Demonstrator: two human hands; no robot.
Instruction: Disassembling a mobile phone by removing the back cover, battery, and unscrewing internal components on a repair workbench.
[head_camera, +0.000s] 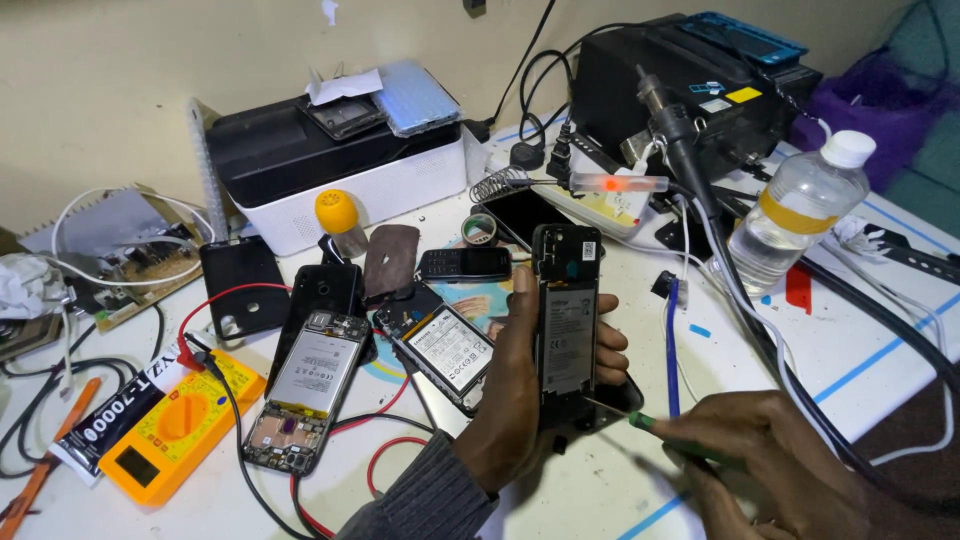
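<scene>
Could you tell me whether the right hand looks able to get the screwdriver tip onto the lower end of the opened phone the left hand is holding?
Probably yes. The left hand holds the opened phone upright with its back exposed, and the screwdriver in the right hand already points at its lower end, with nothing between.

We see two bare hands. Left hand (510, 395) comes out of a dark grey ribbed knit sleeve cuff (425, 500). Right hand (770, 455): no sleeve visible, no rings or gloves.

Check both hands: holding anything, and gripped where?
Left hand grips the opened phone by its long edges; right hand holds a green-handled screwdriver by the handle.
</scene>
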